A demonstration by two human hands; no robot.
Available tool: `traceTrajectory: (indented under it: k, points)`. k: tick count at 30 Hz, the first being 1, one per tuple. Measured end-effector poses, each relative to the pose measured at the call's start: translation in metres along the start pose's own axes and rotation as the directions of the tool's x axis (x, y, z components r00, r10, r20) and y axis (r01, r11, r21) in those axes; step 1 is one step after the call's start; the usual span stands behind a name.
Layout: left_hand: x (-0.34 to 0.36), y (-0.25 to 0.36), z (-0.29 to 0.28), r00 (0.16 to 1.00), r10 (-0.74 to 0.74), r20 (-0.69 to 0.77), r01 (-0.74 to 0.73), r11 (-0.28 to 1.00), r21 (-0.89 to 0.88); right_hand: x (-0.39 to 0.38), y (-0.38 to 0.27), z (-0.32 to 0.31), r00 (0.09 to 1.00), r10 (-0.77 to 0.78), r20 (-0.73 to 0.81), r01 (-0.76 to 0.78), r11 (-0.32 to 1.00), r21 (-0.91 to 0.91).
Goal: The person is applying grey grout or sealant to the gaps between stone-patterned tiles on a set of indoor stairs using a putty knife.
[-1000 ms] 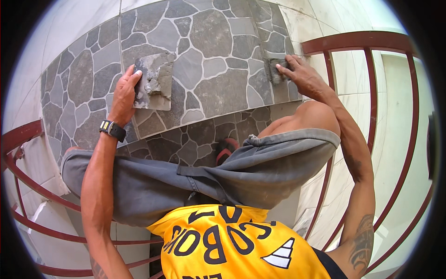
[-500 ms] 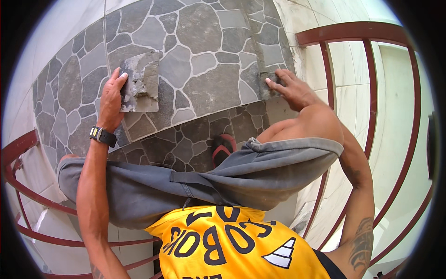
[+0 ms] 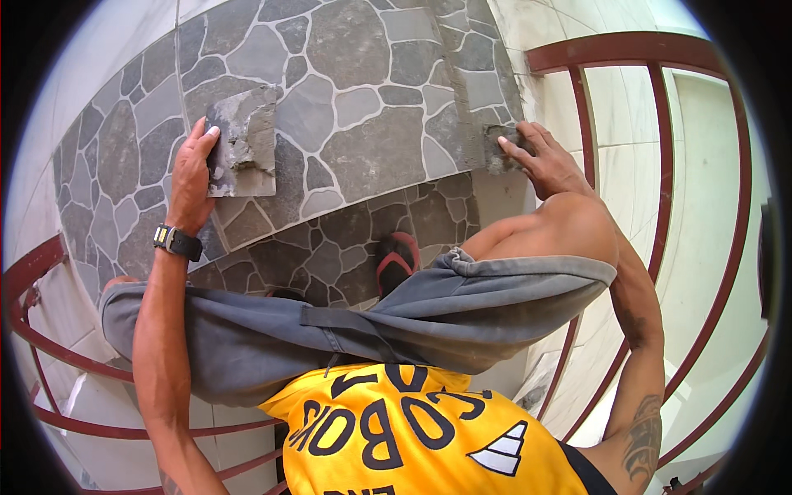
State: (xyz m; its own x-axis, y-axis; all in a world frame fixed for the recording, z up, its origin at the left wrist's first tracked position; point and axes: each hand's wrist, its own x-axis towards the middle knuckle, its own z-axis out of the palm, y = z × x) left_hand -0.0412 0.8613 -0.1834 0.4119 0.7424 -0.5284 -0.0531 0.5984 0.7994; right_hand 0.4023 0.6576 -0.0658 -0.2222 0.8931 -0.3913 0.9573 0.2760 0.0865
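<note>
My left hand (image 3: 193, 169) grips the left edge of a square board (image 3: 256, 115) with a lump of wet grey mortar (image 3: 244, 153) on it, held over the stone-patterned step (image 3: 351, 49). My right hand (image 3: 544, 161) has its bent fingers on a flat, grey, mortar-smeared piece (image 3: 499, 140) at the step's right end, beside a strip of grey mortar (image 3: 458, 99); exactly what that piece is, I cannot make out.
Dark red metal railings flank me on the right (image 3: 627, 51) and left (image 3: 33, 260). White marble-look tiles (image 3: 557, 23) border the step. Below its front edge, my foot in a red-and-black flip-flop (image 3: 398, 264) stands on a lower stone-patterned tread (image 3: 322, 256).
The board in my left hand has shifted left. My right hand moved down along the step's right end, then slightly outward to the right with the grey piece. My right knee has dropped a little.
</note>
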Motion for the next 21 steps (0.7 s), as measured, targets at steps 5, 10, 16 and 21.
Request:
traceTrajectory:
  k: [5,10,16,21]
  points:
    - [0.002,-0.002,-0.003,1.0,0.026,0.012,-0.026,1.0,0.008,0.004,-0.01,0.022,0.991,-0.136,0.019,0.133,0.986,0.102]
    - [0.005,-0.001,-0.01,0.985,0.062,0.16,-0.058,0.998,-0.031,0.02,0.022,-0.017,0.995,-0.093,-0.029,0.095,0.99,0.104]
    - [0.006,-0.006,-0.001,0.997,0.073,-0.002,-0.073,0.996,-0.053,0.133,0.054,-0.063,0.984,0.08,-0.161,-0.048,0.981,0.189]
    - [0.005,-0.01,-0.018,0.992,0.099,0.077,-0.095,0.994,-0.057,0.254,0.08,-0.08,0.999,0.014,-0.037,-0.016,0.999,-0.052]
